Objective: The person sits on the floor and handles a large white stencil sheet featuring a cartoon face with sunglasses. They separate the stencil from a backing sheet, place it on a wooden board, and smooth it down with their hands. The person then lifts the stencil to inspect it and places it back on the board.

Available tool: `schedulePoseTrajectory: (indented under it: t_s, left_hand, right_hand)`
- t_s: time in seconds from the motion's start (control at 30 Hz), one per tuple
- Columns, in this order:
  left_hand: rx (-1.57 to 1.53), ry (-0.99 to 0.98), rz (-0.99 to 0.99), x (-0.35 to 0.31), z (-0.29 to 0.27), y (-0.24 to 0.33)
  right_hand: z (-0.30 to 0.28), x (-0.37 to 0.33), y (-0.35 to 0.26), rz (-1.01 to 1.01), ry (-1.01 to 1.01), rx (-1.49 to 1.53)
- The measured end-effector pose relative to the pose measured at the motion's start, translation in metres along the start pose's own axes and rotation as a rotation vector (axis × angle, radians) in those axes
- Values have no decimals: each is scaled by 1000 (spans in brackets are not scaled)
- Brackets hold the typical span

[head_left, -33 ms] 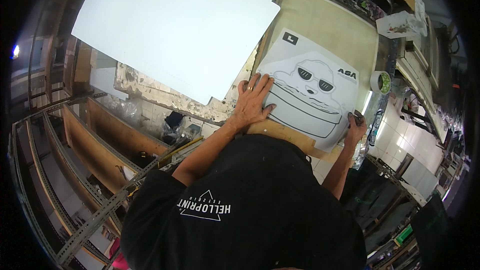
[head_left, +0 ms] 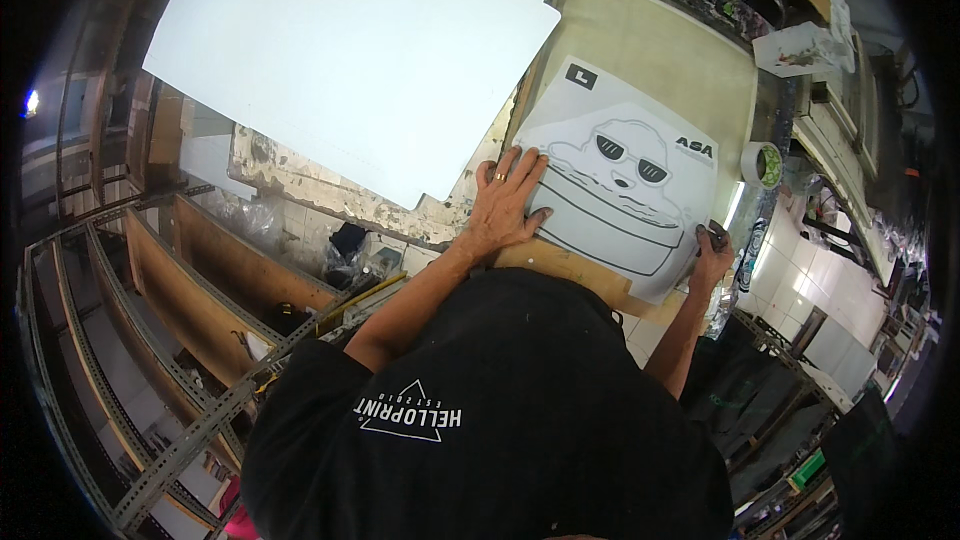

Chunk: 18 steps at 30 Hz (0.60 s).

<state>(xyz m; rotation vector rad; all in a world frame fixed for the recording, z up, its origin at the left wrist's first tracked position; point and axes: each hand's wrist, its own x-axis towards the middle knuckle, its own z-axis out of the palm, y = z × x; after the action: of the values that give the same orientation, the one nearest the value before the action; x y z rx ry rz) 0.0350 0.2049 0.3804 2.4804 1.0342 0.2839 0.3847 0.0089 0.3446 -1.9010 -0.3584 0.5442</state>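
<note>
A translucent white sheet (head_left: pixel 570 125) printed with a black line drawing of a figure in sunglasses lies tilted on a pale yellow-green framed screen (head_left: pixel 665 30). My left hand (head_left: pixel 508 202) rests on the sheet's left edge with its fingers spread and a ring on one finger. At the lower right edge of the sheet is my right hand (head_left: pixel 712 252). Its fingers are curled together, with something dark at the fingertips that I cannot make out. A roll of tape (head_left: pixel 768 166) stands just beyond the right hand, by the screen's right side.
On the left, a large white board (head_left: pixel 350 50) covers much of the paint-stained table (head_left: pixel 300 175). Below it stands a metal rack (head_left: pixel 185 395) with wooden panels (head_left: pixel 190 285). A crumpled white piece of material (head_left: pixel 803 50) sits past the screen's far right corner.
</note>
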Motion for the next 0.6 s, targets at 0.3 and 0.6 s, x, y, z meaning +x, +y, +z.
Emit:
schedulePoseTrajectory:
  t_s: [0.3, 0.6]
  left_hand:
    - [3, -4, 1, -1, 1, -2]
    - [3, -25, -4, -3, -1, -5]
  right_hand:
    - [4, -4, -5, -19, 21, -22]
    - [5, -7, -1, 8, 27, -5]
